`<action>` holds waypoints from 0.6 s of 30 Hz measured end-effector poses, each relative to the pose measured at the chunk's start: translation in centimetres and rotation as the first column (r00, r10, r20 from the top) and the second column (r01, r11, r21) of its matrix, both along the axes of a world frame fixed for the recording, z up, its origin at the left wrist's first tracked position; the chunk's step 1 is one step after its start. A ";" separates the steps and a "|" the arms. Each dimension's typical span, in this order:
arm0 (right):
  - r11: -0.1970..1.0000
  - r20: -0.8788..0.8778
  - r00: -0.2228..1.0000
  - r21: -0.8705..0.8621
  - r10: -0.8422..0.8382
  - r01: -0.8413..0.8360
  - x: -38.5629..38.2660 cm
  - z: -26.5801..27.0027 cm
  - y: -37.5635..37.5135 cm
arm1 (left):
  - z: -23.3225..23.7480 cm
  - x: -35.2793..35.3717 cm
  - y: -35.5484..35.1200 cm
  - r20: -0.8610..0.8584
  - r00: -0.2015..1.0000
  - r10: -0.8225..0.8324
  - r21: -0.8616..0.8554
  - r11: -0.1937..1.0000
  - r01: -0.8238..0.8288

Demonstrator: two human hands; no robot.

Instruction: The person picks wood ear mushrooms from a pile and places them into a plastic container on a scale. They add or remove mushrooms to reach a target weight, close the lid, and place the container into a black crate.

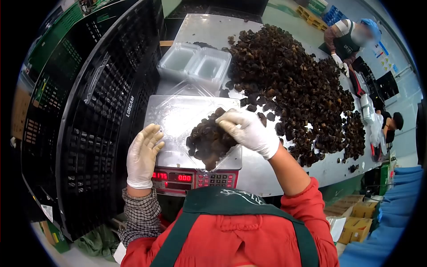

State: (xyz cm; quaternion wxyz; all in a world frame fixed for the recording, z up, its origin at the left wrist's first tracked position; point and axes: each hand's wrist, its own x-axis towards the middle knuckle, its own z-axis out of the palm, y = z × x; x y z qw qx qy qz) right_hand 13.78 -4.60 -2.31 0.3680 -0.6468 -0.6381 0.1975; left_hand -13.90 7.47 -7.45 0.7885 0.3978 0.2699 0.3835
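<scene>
We are working at the scale (pixel 171 109), where a small pile of dark, mushroom-like pieces (pixel 207 140) is sitting on the right half of its platform. Under the pile a clear plastic tray (pixel 180 143) is lying cornerwise to the scale, its rim partly lost in glare. Our right hand (pixel 242 131), gloved in white, is reaching in over the scale's right edge, thumb and fingers drawn narrow against the pile's upper right side; we cannot tell whether any piece is being pinched. From that grip the pile is lying to the left and toward the scale's display (pixel 172 177), its longer line running from the far right down toward the keypad. Our left hand (pixel 146 151), gloved too, is hovering by the scale's left edge, fingers loosely curved, thumb apart, holding nothing; bare platform is separating it from the pile, so the right hand is plainly the nearer one. Beyond the scale's far edge, stacked clear containers (pixel 178 58) are standing; to its right a far larger heap (pixel 289 75) is spreading, and to its left a black crate (pixel 111 111) is rising.
</scene>
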 end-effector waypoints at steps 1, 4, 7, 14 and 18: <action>0.996 0.133 0.989 0.058 0.067 -0.075 0.0 -0.8 0.4 | 0.1 0.2 -0.1 -0.018 1.000 0.003 0.006 1.000 -0.003; 0.999 -0.042 0.998 0.005 -0.051 0.051 1.2 -1.0 0.4 | 0.2 0.0 -0.3 -0.069 0.997 0.023 0.031 0.999 -0.021; 1.000 0.094 0.996 0.004 0.007 -0.008 2.4 -1.4 -0.1 | -0.4 -0.4 -0.2 -0.085 0.996 0.025 0.020 1.000 -0.024; 0.988 0.422 0.903 0.087 0.078 -0.126 1.2 -1.8 -0.2 | 0.0 1.0 -0.7 -0.064 0.998 -0.021 0.006 1.000 0.022; 0.998 0.392 0.920 0.054 -0.033 0.013 2.0 -2.0 -0.6 | -0.1 0.5 -0.6 -0.064 0.998 -0.012 0.032 0.999 0.014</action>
